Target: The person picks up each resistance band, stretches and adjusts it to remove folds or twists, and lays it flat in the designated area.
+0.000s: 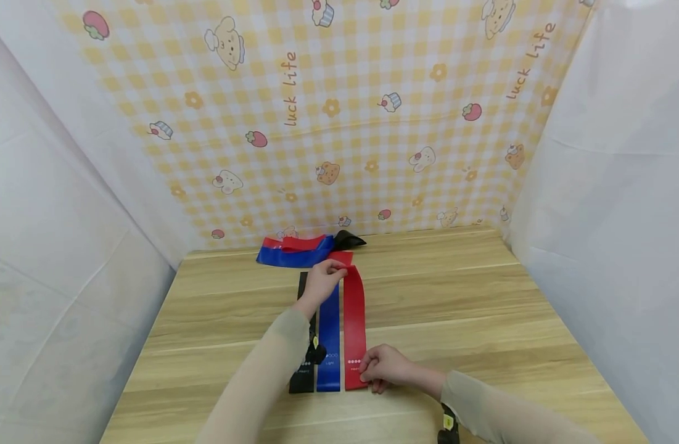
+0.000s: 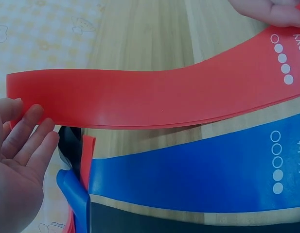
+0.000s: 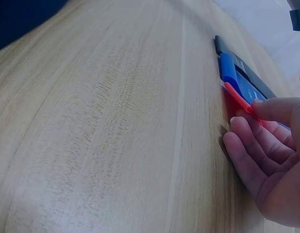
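A red resistance band (image 1: 354,320) labelled "Heavy" lies lengthwise on the wooden table. My left hand (image 1: 320,282) pinches its far end, which is lifted a little in the left wrist view. At the near right corner, my right hand (image 1: 388,366) pinches the same band between thumb and fingers. Left of it a blue resistance band (image 1: 329,333) marked "Light" lies flat, parallel to the red one. A black resistance band (image 1: 301,381) is beside the blue one, partly hidden under my left wrist and sleeve.
Behind the flat bands, a loose pile holds more bands: a blue band (image 1: 283,256), a red band (image 1: 303,243) and a black band (image 1: 347,239). A checked cloth (image 1: 372,123) hangs at the table's back edge, with white sheets (image 1: 605,185) on both sides.
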